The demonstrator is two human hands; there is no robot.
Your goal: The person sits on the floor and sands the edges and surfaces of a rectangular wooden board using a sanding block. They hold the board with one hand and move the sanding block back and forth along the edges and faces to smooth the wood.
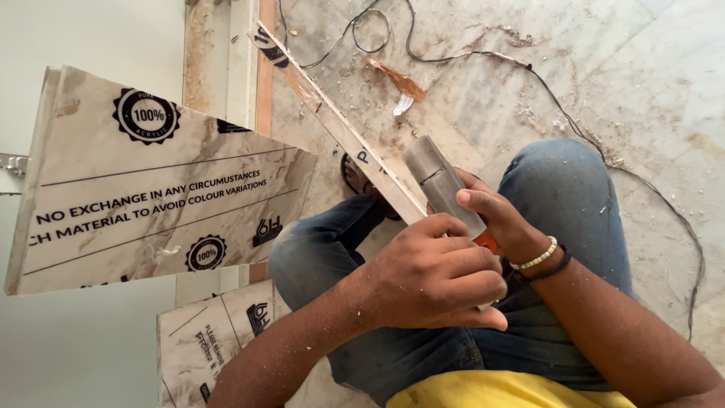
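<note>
Both hands are gripping: left hand point(434, 279) clenching the strip point(340, 128), right hand point(491, 215) wrapping the grey tube point(438, 181); strip is running up-left, away.

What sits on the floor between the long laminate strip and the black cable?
Head view: a torn brown scrap with a white shred beside it, plus sawdust on the marble floor, between the laminate strip and the black cable.
</note>
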